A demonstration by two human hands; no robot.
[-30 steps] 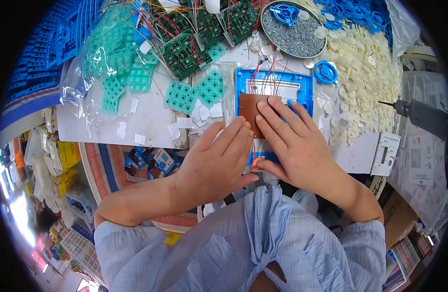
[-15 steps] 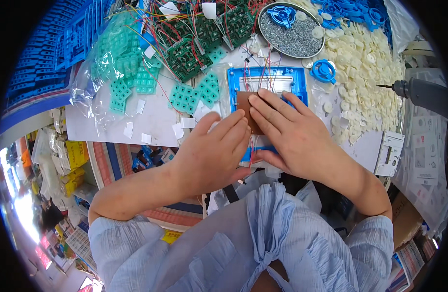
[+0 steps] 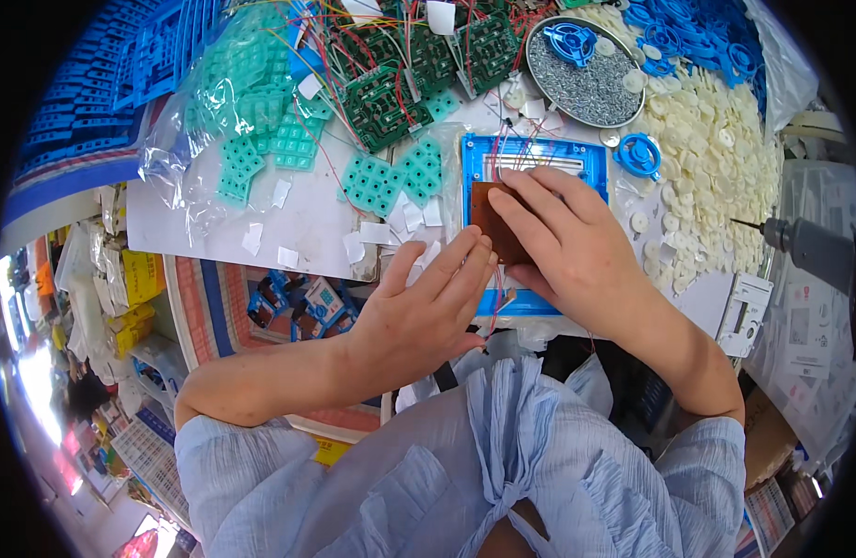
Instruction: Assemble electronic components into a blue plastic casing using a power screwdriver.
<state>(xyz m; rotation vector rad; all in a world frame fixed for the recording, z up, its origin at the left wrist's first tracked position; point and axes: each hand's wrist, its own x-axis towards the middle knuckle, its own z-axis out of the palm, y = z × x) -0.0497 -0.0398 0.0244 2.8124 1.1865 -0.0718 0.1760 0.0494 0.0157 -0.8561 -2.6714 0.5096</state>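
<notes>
A blue plastic frame (image 3: 577,158) lies on the white table (image 3: 302,219) in front of me, with thin wires running into its top. A brown circuit board (image 3: 493,216) sits inside the frame. My right hand (image 3: 577,246) lies flat over the board and frame, fingers pressing down on the board. My left hand (image 3: 428,312) rests at the frame's lower left edge, its fingertips touching the board's near side. Both hands cover most of the frame's lower half.
Teal rubber keypads (image 3: 391,177) and green circuit boards with wires (image 3: 391,84) lie to the left and behind. A metal dish of screws (image 3: 586,79), blue plastic wheels (image 3: 640,153) and a heap of cream discs (image 3: 716,158) fill the right. An electric screwdriver (image 3: 804,244) hangs at right.
Both hands have stayed on the board and frame; my left hand's fingers have shifted slightly lower and spread. The view has tilted a little.
</notes>
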